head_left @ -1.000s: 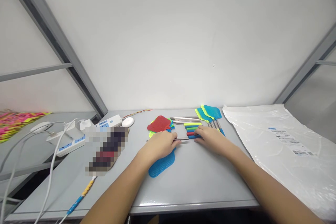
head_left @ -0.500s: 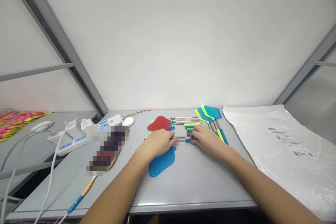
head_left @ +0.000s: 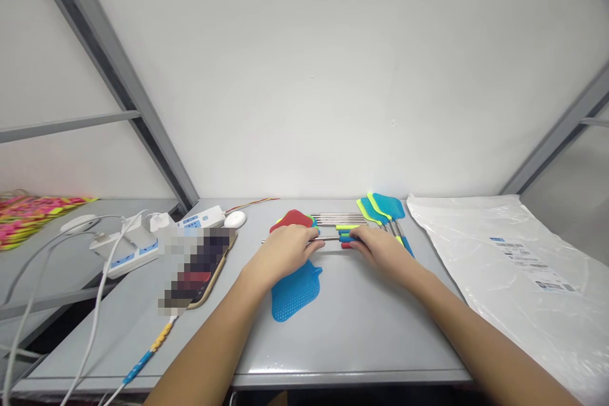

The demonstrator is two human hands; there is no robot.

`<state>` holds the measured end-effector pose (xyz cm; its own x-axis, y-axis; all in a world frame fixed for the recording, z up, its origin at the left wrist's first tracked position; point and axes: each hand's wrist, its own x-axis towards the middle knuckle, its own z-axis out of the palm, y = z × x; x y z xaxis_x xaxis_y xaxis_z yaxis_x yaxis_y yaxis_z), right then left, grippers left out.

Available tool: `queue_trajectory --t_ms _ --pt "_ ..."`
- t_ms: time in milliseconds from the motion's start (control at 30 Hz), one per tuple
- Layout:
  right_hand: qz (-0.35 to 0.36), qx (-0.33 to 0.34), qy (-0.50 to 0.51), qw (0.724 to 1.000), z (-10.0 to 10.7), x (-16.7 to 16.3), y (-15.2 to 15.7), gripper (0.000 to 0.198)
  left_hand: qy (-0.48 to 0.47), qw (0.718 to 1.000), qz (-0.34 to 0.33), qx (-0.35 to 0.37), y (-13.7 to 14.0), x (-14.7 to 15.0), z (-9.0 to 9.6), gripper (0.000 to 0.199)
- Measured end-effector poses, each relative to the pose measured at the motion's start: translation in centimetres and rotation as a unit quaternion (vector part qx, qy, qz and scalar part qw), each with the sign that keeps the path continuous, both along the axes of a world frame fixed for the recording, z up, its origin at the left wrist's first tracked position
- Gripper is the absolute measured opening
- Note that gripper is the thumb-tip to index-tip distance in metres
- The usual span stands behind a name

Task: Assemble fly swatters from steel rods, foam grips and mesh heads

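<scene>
Between my hands a thin metal rod (head_left: 329,239) runs level above the table, its right end meeting a blue handle grip (head_left: 346,238). My left hand (head_left: 291,246) is closed around the rod, and my right hand (head_left: 380,250) pinches the blue grip. A blue fly swatter head (head_left: 295,294) lies flat just below my left hand. Behind that hand sits a pile of swatter heads with a red one (head_left: 292,218) on top. More coloured grips, with a red one (head_left: 346,245) among them, lie beside my right fingers, partly hidden.
Several metal rods (head_left: 340,218) lie at the back. Assembled fly swatters (head_left: 387,205) rest right of them, beside a white plastic mailer bag (head_left: 480,235). To the left are a phone (head_left: 204,266), a power strip (head_left: 136,259), white cables (head_left: 98,304) and a white round device (head_left: 235,220).
Both hands have lifted slightly away from me with the rod and blue grip, which now meet end to end. The view has shifted a little.
</scene>
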<state>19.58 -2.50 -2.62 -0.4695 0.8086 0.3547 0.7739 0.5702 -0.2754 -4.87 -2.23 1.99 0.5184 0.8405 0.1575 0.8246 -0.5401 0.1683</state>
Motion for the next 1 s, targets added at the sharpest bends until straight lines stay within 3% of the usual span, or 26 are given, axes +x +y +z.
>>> queue_trajectory --t_ms 233,433,733,867,1000 --pt "0.007 0.033 0.021 0.999 0.6 0.1 -0.6 0.016 -0.049 0.998 -0.029 -0.006 -0.1 0.3 0.0 0.034" --pt "0.012 0.061 0.016 0.998 0.5 0.3 -0.9 0.019 -0.032 0.997 -0.065 0.006 -0.5 1.2 -0.3 0.035" --pt "0.044 0.034 0.021 0.998 -0.3 -0.1 -0.8 0.02 0.015 0.992 -0.115 0.049 -1.2 3.0 -1.4 0.029" --pt "0.034 0.043 0.027 0.998 -0.3 0.0 -0.7 0.02 -0.044 0.991 -0.106 0.066 -0.9 2.7 -1.0 0.045" --pt "0.013 0.072 0.033 0.997 -0.2 0.0 -0.7 0.022 -0.175 0.981 -0.026 0.077 -0.1 1.1 0.6 0.042"
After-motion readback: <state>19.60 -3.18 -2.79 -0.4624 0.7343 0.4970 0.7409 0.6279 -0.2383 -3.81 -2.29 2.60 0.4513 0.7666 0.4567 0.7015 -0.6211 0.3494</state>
